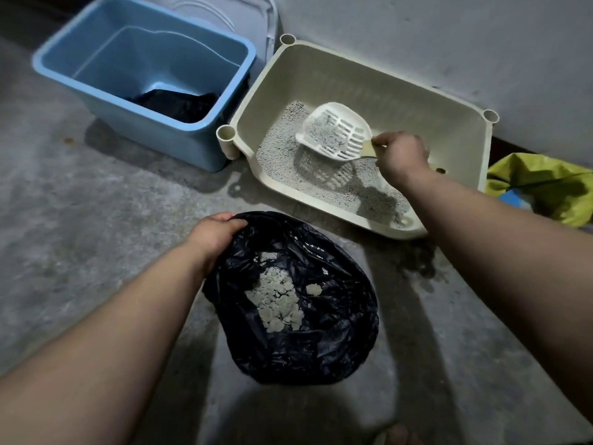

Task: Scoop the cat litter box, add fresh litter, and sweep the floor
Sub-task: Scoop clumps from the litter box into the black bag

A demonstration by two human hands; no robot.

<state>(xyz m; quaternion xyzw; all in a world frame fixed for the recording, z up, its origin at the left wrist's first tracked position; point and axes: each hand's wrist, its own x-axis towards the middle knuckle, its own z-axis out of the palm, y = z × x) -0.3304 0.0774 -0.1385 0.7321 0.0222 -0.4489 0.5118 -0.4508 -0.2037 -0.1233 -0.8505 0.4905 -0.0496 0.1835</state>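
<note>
A cream litter box [378,81] stands on the floor against the wall, with grey litter [282,155] spread over its bottom. My right hand [402,155] grips the handle of a white slotted scoop [337,131], held just above the litter with some grey litter in its bowl. In front of the box lies an open black bin bag [337,332] with pale litter clumps [277,300] inside. My left hand [213,234] grips the bag's rim on its left side.
A blue plastic tub [96,81] stands left of the litter box with something dark at its bottom. A yellow-green bag [542,184] lies at the right edge by the wall. The floor is bare grey concrete [96,236]. A toe shows at the bottom edge.
</note>
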